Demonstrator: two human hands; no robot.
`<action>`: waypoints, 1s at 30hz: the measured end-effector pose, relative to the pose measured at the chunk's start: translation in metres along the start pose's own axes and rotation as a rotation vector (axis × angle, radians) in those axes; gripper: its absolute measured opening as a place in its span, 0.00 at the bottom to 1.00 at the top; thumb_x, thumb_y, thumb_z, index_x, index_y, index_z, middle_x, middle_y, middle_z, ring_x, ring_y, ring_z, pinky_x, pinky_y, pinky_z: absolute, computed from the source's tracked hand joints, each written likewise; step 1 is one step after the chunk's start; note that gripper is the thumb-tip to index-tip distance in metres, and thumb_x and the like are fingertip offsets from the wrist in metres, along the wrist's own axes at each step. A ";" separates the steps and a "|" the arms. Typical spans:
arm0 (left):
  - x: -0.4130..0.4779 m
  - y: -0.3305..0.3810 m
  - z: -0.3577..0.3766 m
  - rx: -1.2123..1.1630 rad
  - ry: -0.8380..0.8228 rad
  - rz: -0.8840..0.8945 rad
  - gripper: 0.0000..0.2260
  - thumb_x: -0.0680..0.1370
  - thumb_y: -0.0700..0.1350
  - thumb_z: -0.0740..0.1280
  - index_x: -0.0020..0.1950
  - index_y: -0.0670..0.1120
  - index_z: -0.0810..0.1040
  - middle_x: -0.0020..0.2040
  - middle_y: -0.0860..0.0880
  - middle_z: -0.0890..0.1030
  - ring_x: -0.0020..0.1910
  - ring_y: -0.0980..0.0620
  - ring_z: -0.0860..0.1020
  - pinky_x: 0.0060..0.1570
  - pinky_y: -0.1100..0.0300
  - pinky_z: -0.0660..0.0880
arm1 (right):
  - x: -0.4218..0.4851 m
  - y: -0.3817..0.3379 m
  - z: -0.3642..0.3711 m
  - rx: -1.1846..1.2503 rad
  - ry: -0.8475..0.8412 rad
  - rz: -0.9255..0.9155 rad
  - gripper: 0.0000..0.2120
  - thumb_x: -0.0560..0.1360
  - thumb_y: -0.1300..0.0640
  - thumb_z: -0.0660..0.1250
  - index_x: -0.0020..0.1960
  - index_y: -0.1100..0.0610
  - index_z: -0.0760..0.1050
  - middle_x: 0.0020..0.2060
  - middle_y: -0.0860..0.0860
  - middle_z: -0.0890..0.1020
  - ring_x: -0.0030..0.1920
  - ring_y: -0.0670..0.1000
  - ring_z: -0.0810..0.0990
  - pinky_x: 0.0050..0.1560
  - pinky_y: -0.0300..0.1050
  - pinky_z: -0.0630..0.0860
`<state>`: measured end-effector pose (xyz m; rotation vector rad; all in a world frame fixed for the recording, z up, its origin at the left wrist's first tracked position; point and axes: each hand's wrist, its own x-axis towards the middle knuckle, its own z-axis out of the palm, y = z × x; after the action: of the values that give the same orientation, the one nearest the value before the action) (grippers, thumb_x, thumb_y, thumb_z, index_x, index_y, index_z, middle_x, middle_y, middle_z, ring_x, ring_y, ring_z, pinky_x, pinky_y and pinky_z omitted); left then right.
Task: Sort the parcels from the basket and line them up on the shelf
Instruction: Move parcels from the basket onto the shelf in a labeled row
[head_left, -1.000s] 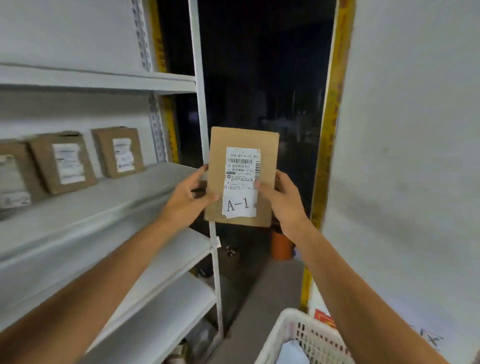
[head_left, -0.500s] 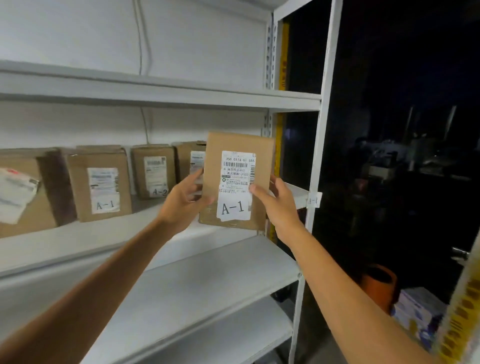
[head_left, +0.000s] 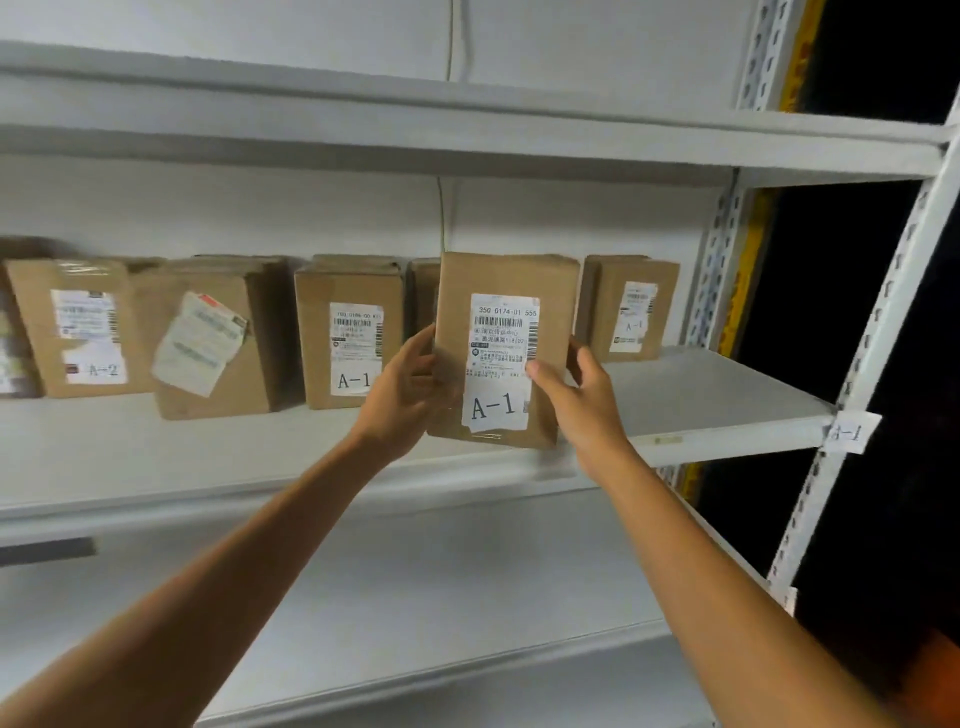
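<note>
We find the shelf (head_left: 717, 395) evenly lit in cool white, with no glare; past its right edge the room is black. A soft shadow lies beneath the upper board (head_left: 363, 150). Print on the held parcel (head_left: 506, 280) reads sharp, while the left-end parcels (head_left: 78, 332) are smeared by blur. The upright (head_left: 879, 322) bows with wide-angle distortion.

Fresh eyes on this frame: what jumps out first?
The A-1 parcel, held upright at centre by the left hand and right hand, in front of the shelf. Behind it a row of parcels stands on that shelf; one at left has a crooked label.
</note>
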<state>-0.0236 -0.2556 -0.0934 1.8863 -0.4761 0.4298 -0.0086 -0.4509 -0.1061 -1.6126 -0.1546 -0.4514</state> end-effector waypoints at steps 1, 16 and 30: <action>0.004 -0.005 0.002 0.022 0.012 -0.006 0.27 0.77 0.42 0.67 0.74 0.50 0.62 0.54 0.57 0.75 0.50 0.59 0.77 0.39 0.68 0.78 | 0.007 0.006 0.002 0.007 -0.011 0.006 0.23 0.77 0.54 0.69 0.70 0.51 0.69 0.61 0.46 0.79 0.52 0.42 0.81 0.49 0.35 0.77; 0.072 -0.073 0.044 0.437 0.297 0.035 0.41 0.70 0.34 0.74 0.76 0.51 0.57 0.68 0.47 0.65 0.58 0.52 0.72 0.48 0.61 0.78 | 0.117 0.067 0.019 -0.077 -0.192 -0.039 0.24 0.77 0.49 0.67 0.70 0.50 0.65 0.66 0.50 0.75 0.65 0.51 0.75 0.64 0.50 0.74; 0.104 -0.087 0.053 1.034 0.137 0.100 0.37 0.73 0.47 0.72 0.77 0.53 0.56 0.77 0.43 0.45 0.74 0.40 0.50 0.70 0.48 0.63 | 0.161 0.093 0.037 -0.254 -0.139 -0.041 0.28 0.74 0.49 0.71 0.70 0.56 0.67 0.64 0.53 0.77 0.63 0.55 0.75 0.63 0.54 0.74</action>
<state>0.1136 -0.2894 -0.1277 2.7919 -0.2587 0.9971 0.1790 -0.4509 -0.1330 -1.8942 -0.2433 -0.4015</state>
